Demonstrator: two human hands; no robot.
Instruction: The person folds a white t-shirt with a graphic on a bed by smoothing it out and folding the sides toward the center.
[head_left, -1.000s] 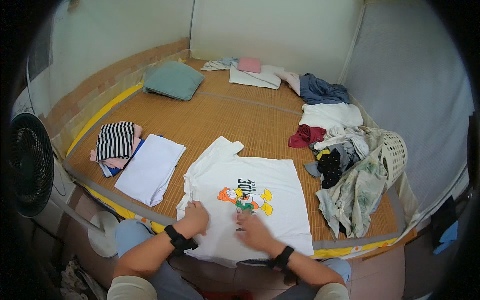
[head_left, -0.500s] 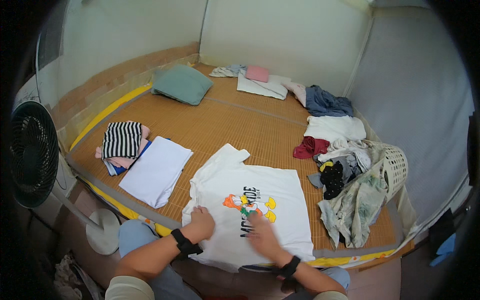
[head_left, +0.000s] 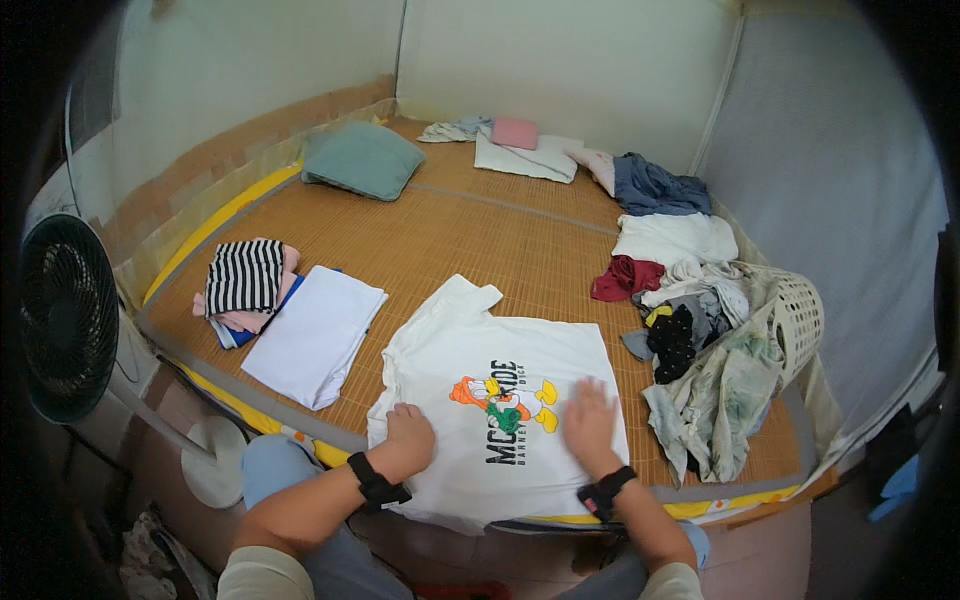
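Two hands of mine are at a white T-shirt [head_left: 440, 350], which lies spread out on the woven bamboo mat [head_left: 480, 240], its near edge reaching over the mat's yellow-trimmed border. A cartoon duck print [head_left: 505, 405] with dark lettering faces up. My left hand [head_left: 408, 442] rests at the left side of the T-shirt with its fingers curled in; I cannot tell whether they pinch any cloth. My right hand [head_left: 591, 420] is released, palm down and fingers spread over the right part of the T-shirt, slightly blurred, and I cannot tell whether it presses on the fabric. Each wrist wears a black band [head_left: 375, 485].

Just left of the T-shirt I have a folded white cloth [head_left: 312, 335], and farther left, a striped black-and-white garment [head_left: 245, 275] on top of pink and blue ones. Beyond the T-shirt, toward the far left, sits a green cushion [head_left: 363, 160]. To the right of the T-shirt is a loose heap: a dark red cloth [head_left: 625, 278], a black dotted piece [head_left: 670, 340] and a pale patterned cloth [head_left: 715, 400], with a perforated basket [head_left: 798, 320] farther right. Well left of the T-shirt stands a fan [head_left: 65, 320].
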